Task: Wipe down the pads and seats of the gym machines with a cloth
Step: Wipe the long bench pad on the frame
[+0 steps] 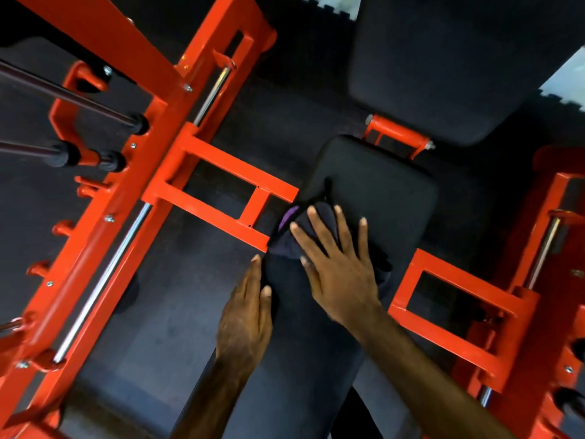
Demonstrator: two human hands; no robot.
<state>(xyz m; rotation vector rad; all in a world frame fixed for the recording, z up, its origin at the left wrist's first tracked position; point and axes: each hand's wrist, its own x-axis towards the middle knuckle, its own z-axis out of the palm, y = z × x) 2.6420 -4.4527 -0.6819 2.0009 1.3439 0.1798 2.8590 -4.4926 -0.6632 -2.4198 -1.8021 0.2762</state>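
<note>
Cloth (289,236), dark with a purple patch, on bench pad (380,198), mostly hidden under right hand (338,264) pressed flat, fingers spread. Left hand (245,318) flat along pad's left edge, holding nothing. Red frame (221,172) alongside. Cloth's far edge perhaps blending into pad.

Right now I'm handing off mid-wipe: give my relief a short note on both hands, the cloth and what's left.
Right hand: flat, fingers spread, pressing the dark cloth onto the black bench pad.
Left hand: open, resting along the pad's left edge, holding nothing.
Cloth sits near the pad's left side, by the red frame.
Done: cannot tell how much is wiped.
Left: the rest of this pad, then the second pad beyond it.
</note>
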